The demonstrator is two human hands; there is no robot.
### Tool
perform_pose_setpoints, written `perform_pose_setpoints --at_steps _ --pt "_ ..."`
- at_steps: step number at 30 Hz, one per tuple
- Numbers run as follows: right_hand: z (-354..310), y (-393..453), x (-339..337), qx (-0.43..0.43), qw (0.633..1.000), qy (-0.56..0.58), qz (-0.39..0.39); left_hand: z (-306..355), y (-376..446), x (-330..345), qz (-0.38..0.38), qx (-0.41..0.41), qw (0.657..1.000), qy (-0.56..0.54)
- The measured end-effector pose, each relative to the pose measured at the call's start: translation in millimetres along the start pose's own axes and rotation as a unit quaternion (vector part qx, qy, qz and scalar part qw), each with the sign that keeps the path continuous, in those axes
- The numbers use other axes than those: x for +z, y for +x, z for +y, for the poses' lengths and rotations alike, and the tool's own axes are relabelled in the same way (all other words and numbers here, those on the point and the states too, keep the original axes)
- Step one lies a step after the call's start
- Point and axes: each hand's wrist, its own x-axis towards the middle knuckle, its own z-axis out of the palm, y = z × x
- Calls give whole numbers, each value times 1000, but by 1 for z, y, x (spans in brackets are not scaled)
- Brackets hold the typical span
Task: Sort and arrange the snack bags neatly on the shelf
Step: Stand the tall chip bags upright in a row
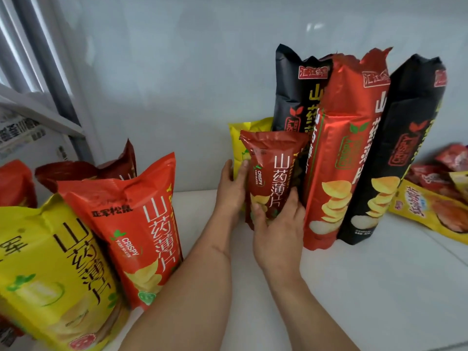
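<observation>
White shelf [354,287] against a pale wall: left hand [231,191] and right hand [277,224] clasp a small dark-red foil yam-chip bag [272,171], upright near the back edge beside a tall red chip bag [339,153].

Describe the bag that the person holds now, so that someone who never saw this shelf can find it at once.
Start at the row of tall upright bags against the back wall on the right. At its left end stands the small dark red bag, held between both hands. It is far shorter than those tall bags, and darker red than the orange-red bag on the left.
</observation>
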Motion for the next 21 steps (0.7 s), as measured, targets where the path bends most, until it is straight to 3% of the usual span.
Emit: perform_pose_setpoints --at_steps 13,21 --pt "-10 4 3 38 996 -77 -13 -4 -11 -6 39 24 997 -67" --pt "4 -18 -28 52 994 94 -37 6 -37 -10 74 43 996 -9"
